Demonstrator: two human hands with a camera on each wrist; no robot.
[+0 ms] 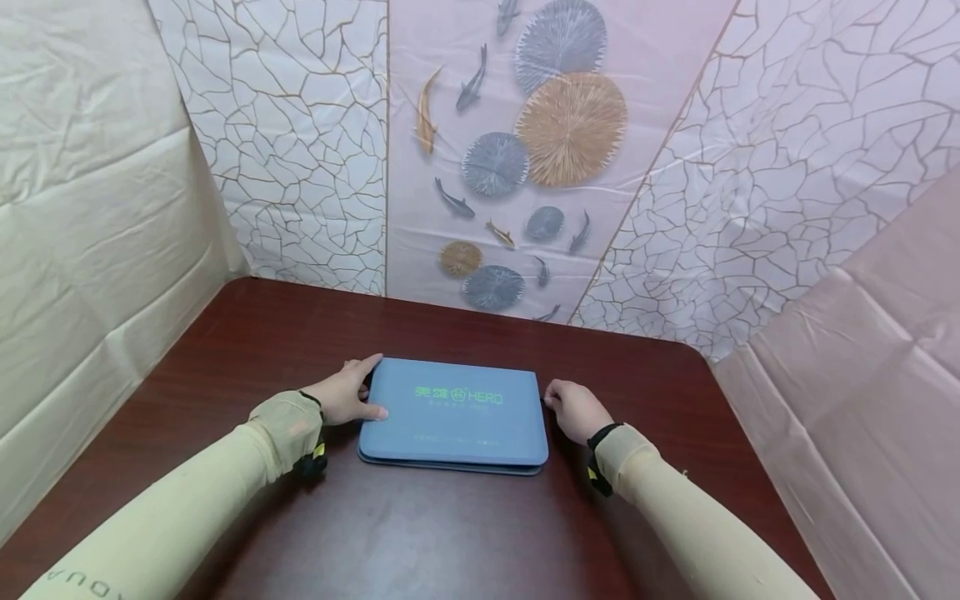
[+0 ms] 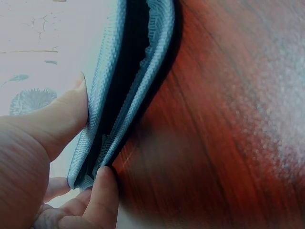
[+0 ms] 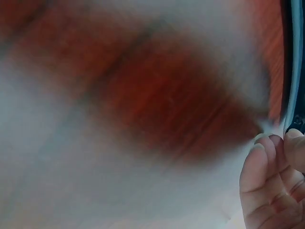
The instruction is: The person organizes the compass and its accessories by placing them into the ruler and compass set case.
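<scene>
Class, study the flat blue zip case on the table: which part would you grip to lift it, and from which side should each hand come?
Probably grip the blue case by its two short ends, one hand from each side. It lies flat and wide, so only the edges offer purchase. The left hand already pinches the left edge, thumb on top, fingers beneath the unzipped seam; the right hand meets the right edge.

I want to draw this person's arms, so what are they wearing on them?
Long, snug, pale beige sleeves cover both arms to the wrists. The left sleeve carries small dark letters near the elbow. A black band with a yellow spot circles each wrist. The left hand and right hand are bare, without gloves.
</scene>
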